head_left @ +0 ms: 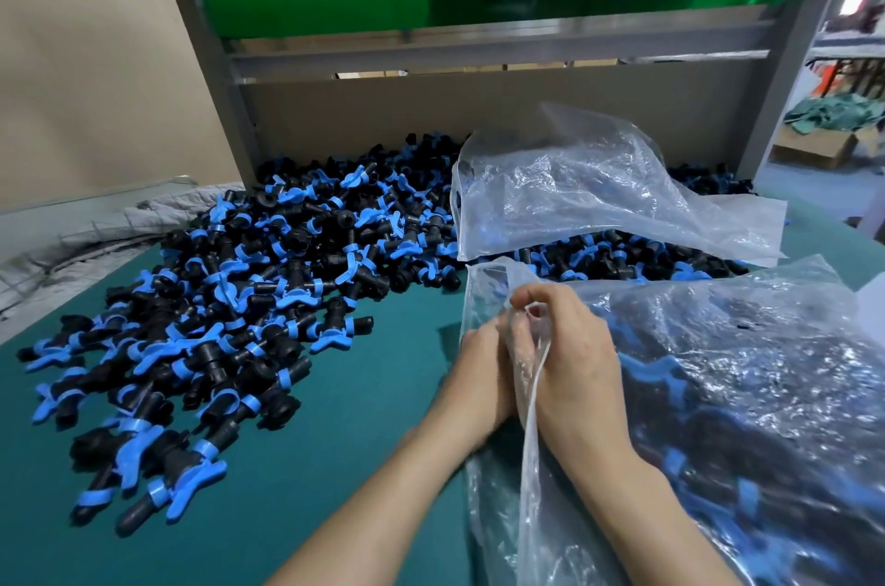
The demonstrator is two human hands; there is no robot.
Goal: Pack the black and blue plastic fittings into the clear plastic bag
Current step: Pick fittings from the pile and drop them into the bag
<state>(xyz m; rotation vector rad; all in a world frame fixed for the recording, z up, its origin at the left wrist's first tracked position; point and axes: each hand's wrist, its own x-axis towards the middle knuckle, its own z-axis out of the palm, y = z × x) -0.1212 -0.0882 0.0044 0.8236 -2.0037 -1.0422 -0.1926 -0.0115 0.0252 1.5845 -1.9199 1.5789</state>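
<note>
Head view: the left hand [479, 370] and right hand [574, 360] are both curled tight on the gathered mouth of the full clear bag [766, 370], which lies at the near right edge of the counter [335, 466]. If that pinch slips, or a sharp wing tears the thin film, the load could spill, perhaps over the edge. Bare counter lies just left of the hands. Beyond it, loose fittings [230, 308] spread to the cardboard wall [431, 116], with a second bag [598, 202] draped over them.
</note>
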